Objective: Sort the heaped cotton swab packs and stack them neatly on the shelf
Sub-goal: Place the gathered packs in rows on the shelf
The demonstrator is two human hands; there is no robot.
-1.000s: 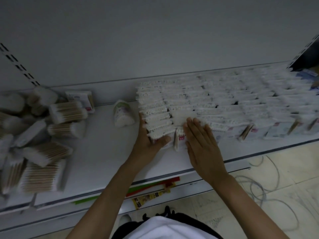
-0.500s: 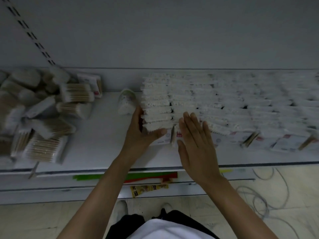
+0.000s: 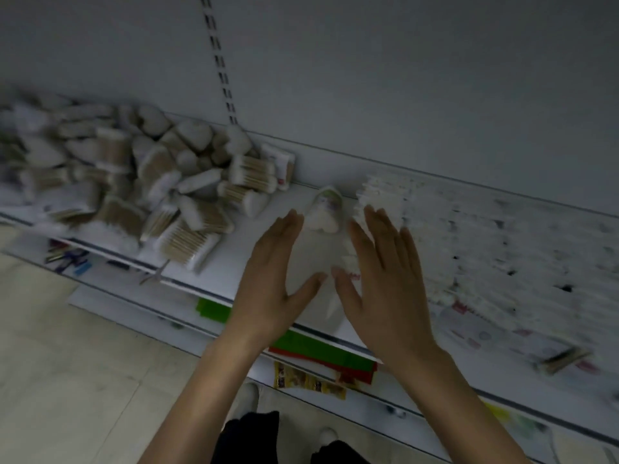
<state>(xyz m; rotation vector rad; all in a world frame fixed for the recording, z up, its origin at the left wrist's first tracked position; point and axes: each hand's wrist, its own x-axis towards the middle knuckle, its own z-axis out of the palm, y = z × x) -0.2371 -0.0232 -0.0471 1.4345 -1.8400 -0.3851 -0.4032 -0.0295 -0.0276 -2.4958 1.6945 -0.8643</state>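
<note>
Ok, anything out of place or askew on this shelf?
A lone rounded pack lies between the loose heap and the neat rows; one wooden-stick pack sits askew at the rows' front right.

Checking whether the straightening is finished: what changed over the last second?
The left hand let go of the end of the rows and drew away left, open. The right hand stays open beside that end. The heap, tub and rows lie as before.

Loose swab packs [image 3: 160, 195] lie heaped left on the shelf [image 3: 231, 266]; stacked rows [image 3: 469, 249] right.
</note>
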